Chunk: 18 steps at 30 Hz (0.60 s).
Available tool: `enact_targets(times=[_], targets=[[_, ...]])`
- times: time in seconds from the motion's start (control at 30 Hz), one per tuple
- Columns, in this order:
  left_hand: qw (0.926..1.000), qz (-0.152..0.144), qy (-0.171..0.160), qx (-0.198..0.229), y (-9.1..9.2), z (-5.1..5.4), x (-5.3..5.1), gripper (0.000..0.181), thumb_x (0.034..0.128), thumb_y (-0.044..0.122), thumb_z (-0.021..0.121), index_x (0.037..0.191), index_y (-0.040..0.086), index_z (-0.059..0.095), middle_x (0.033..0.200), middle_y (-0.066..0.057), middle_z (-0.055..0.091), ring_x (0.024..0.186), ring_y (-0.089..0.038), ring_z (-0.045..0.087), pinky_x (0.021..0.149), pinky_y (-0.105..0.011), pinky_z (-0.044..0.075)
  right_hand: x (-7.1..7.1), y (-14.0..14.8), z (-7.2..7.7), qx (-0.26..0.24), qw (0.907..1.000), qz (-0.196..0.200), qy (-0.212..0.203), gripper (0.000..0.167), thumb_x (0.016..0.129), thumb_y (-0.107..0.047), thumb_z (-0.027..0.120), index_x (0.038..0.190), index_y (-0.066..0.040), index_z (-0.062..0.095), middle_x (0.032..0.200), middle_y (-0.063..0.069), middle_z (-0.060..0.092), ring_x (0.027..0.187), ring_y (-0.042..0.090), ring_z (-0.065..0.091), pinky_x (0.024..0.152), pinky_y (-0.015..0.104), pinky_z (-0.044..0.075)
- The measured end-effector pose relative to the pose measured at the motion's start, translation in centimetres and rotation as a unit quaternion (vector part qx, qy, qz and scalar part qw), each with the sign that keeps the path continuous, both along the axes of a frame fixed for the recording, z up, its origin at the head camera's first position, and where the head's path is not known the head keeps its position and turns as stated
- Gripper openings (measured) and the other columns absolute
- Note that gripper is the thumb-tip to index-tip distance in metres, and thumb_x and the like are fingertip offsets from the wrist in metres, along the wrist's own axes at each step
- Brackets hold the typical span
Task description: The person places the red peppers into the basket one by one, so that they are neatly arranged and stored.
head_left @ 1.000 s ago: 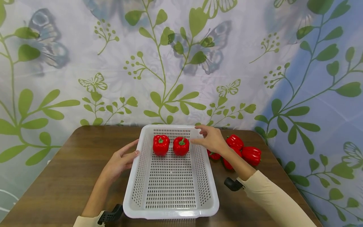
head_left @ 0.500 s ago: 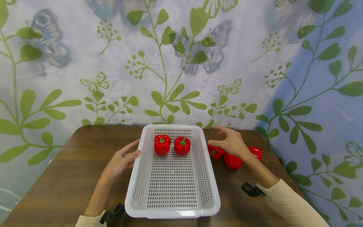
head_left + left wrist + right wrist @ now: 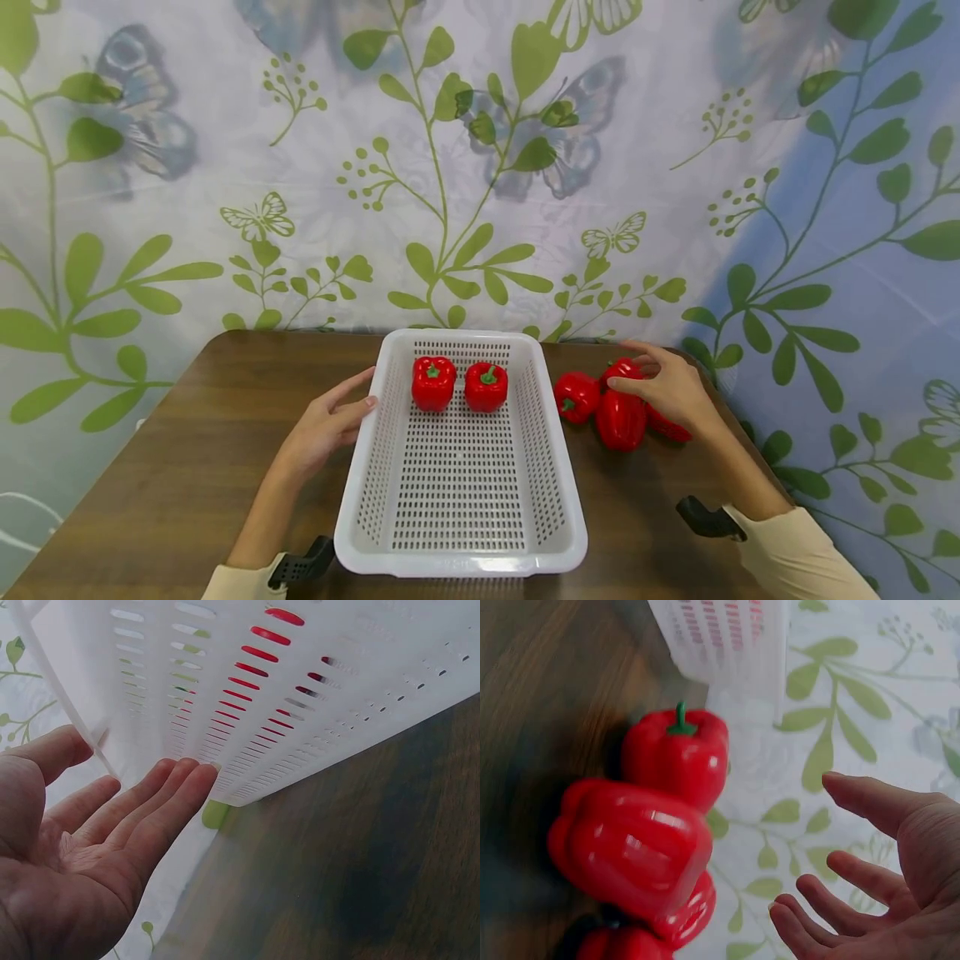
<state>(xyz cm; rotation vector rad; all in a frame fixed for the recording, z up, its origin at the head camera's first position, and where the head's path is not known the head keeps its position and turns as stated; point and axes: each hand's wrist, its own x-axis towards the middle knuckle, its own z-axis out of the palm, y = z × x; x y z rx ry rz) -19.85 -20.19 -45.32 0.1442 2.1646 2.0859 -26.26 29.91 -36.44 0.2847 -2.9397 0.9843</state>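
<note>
A white perforated plastic basket point(image 3: 459, 563) stands on the table with two red bell peppers, a left one point(image 3: 433, 384) and a right one point(image 3: 486, 387), near its far end. My left hand point(image 3: 321, 433) rests with extended fingers against the basket's left side; the left wrist view shows its fingertips at the slotted wall. To the right of the basket lies a group of several red bell peppers, among them one with its stem facing forward point(image 3: 577, 397) and one on its side point(image 3: 634, 847). My right hand point(image 3: 670, 387) hovers above this group, fingers spread and holding nothing, partly hiding the rear peppers.
The brown wooden table point(image 3: 225, 442) ends at a wall hung with a leaf-and-butterfly printed cloth point(image 3: 480, 167). A pale cable point(image 3: 30, 521) shows at the far left.
My right hand has moved right, from over the basket's right rim to above the loose peppers. My left hand stays at the basket, and both peppers inside remain in place.
</note>
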Motion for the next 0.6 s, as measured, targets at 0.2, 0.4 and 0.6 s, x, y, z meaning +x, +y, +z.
enact_targets(times=[0.2,0.4,0.6], targets=[[1.0,-0.001,-0.001,0.0,0.0,-0.1,-0.1,0.061,0.1015,0.032,0.063,0.157,0.025,0.038,0.137,-0.025,0.062,0.11,-0.034,0.072,0.09,-0.046,0.06,0.1,2.3,-0.3,-0.006,0.9996,-0.015,-0.021,0.076,0.091,-0.044,0.075,0.153,-0.012,0.044,0.142,0.029,0.055,0.13,0.046,0.054,0.101,0.064,0.047],[1.0,-0.002,-0.002,-0.002,-0.1,-0.1,-0.2,0.061,0.1017,0.032,0.063,0.157,0.025,0.038,0.137,-0.025,0.062,0.11,-0.034,0.072,0.091,-0.047,0.06,0.3,4.3,-1.1,-0.003,0.999,-0.033,-0.03,0.072,0.092,-0.038,0.074,0.15,-0.006,0.045,0.144,0.032,0.051,0.132,0.049,0.051,0.1,0.064,0.049],[1.0,-0.003,0.0,-0.002,-0.1,-0.2,-0.2,0.061,0.1017,0.031,0.063,0.157,0.025,0.038,0.137,-0.025,0.062,0.11,-0.035,0.072,0.091,-0.047,0.06,0.4,6.5,-2.1,0.004,0.9981,-0.041,-0.044,0.074,0.093,-0.034,0.072,0.152,-0.002,0.041,0.147,0.037,0.046,0.133,0.052,0.048,0.096,0.064,0.05]])
